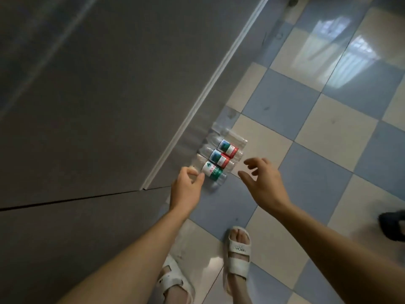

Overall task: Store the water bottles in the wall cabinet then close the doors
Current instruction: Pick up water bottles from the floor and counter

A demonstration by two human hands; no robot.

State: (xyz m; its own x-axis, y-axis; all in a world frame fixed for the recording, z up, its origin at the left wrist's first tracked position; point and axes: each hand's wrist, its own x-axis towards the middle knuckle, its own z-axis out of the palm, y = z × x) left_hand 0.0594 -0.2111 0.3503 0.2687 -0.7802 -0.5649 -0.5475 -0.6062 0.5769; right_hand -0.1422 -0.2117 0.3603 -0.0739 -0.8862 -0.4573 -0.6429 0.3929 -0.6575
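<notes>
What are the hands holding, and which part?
The left hand pinches the nearest water bottle at its end by the cabinet. The right hand holds nothing.

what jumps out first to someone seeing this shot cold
Three water bottles lie side by side on the blue and cream checkered floor, right against the grey cabinet. Both bare arms reach down to them: the left hand is at the end of the nearest, green-labelled bottle, and the right hand hovers spread open beside the row. White sandals show below.
</notes>
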